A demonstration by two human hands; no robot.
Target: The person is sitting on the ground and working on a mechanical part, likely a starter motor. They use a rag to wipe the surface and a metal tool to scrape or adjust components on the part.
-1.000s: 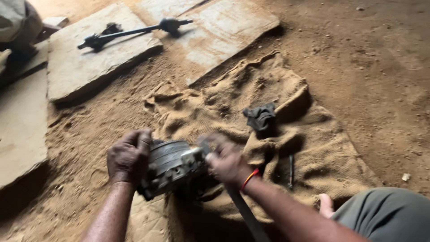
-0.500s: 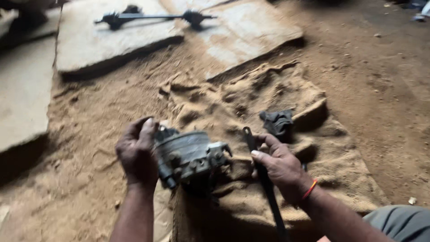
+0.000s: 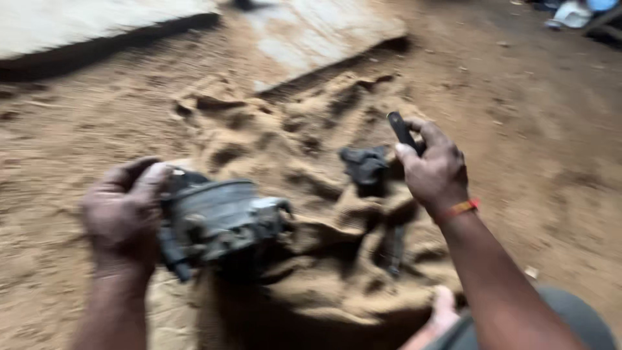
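My left hand (image 3: pixel 123 214) grips the left end of a grey, grimy metal engine part (image 3: pixel 223 220) that rests low over a crumpled burlap sack (image 3: pixel 311 136). My right hand (image 3: pixel 434 172) is raised to the right of it, fingers closed around a thin dark tool (image 3: pixel 400 129) whose tip sticks up above the fist. A red band circles that wrist. A small black part (image 3: pixel 364 165) lies on the sack just left of my right hand. The frame is blurred by motion.
Flat stone slabs (image 3: pixel 324 32) lie at the top on the dirt floor. A dark slim tool (image 3: pixel 392 249) lies on the sack below my right hand. My knee (image 3: pixel 570 324) and a foot (image 3: pixel 440 311) show at bottom right.
My right hand has left the engine part, picked up the thin dark tool and lifted it to the right. The camera has swung closer and lower. My left hand keeps its hold.
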